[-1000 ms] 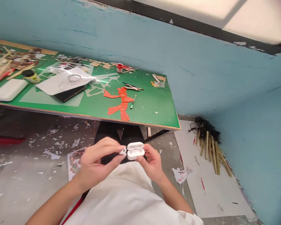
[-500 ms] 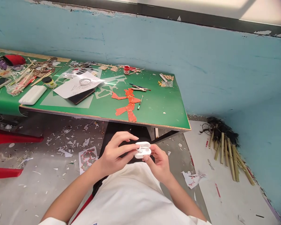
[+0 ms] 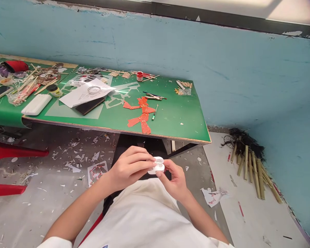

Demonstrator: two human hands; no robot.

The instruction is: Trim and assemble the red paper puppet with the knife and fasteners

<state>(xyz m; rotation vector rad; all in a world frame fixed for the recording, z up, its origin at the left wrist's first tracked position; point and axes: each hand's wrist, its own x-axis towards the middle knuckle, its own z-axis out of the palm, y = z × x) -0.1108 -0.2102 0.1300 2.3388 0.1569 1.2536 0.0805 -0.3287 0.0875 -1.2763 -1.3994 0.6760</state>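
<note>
A small white earbud case point(image 3: 159, 168) with its lid raised is held over my lap, just in front of the table edge. My right hand point(image 3: 175, 179) grips the case's right side between thumb and fingers. From the left, my left hand point(image 3: 133, 167) has its fingers drawn together over the case's left end, with the fingertips at the opening between lid and base. Those fingers cover the left part of the case, so whether an earbud is under them cannot be seen.
Ahead stands a green-topped table point(image 3: 175, 120) bearing an orange jointed paper figure point(image 3: 144, 117), a craft knife point(image 3: 155, 112), pliers point(image 3: 154, 97), a red paint jar point(image 3: 139, 76) and a white power bank point(image 3: 37, 104). Paper scraps litter the floor. Bamboo pieces point(image 3: 259, 175) lie at right.
My left fingers have moved closer together and lowered onto the case's left end, covering more of it. My right hand keeps its hold, shifted slightly left with the case.
</note>
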